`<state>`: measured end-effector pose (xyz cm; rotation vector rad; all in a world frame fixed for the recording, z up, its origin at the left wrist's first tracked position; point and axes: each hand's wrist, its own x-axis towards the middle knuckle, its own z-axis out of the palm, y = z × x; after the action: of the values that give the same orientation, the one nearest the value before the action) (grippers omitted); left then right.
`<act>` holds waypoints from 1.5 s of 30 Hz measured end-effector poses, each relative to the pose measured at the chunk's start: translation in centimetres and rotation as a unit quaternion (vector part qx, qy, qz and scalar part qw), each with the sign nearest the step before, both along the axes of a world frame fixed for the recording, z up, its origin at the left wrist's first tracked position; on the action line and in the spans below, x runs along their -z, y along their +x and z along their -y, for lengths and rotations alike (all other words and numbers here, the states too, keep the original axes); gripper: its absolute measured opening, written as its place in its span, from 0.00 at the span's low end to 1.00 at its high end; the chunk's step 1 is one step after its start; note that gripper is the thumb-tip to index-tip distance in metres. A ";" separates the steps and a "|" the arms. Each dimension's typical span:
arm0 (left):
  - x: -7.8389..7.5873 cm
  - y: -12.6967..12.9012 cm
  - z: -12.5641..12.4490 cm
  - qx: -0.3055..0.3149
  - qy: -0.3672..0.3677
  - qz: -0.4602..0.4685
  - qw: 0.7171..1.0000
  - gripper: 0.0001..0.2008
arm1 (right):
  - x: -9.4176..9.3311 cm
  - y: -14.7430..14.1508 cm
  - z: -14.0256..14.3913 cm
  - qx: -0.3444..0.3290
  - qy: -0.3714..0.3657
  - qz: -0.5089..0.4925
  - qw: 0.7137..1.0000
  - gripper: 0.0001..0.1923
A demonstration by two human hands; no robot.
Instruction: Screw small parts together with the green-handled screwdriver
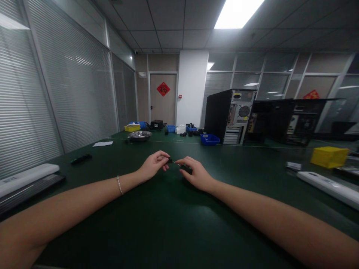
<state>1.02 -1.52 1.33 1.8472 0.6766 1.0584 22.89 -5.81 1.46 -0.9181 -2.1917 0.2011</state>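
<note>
Your left hand (153,164) pinches the slim tip of a small black tool (179,166); your right hand (196,173) grips its stubby handle, above the matte green table (168,224).

I count 2 hands (153,164) | 2 yellow bins (329,156) | 3 blue bins (209,139) | 1 metal bowl (140,135) | 2 computer towers (230,116)

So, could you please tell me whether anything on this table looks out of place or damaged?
Nothing stands out. Both hands, left hand and right hand, pinch a small dark object above the green table; its details are too small to tell. The computer tower stands upright.
</note>
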 end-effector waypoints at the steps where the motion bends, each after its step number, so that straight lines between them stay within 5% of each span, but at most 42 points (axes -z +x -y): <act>1: 0.0 0.0 0.0 0.001 0.003 0.004 1.000 0.13 | 0.0 0.0 0.0 0.001 -0.001 -0.001 1.000 0.18; 23: 0.3 -0.6 -0.7 -0.050 0.003 0.038 0.998 0.11 | 0.1 0.1 0.1 -0.004 -0.001 -0.018 1.000 0.18; 31: -0.1 0.0 0.1 0.009 -0.032 0.047 0.998 0.13 | 0.1 0.0 -0.1 -0.001 0.000 -0.020 1.000 0.18; 45: 0.1 -0.2 0.0 0.009 -0.008 0.021 1.000 0.14 | -0.1 0.0 0.2 -0.024 0.004 -0.019 1.000 0.19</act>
<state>0.78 -1.51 1.23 1.8083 0.6399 1.0739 22.85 -5.99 1.59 -0.8516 -2.1793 0.2302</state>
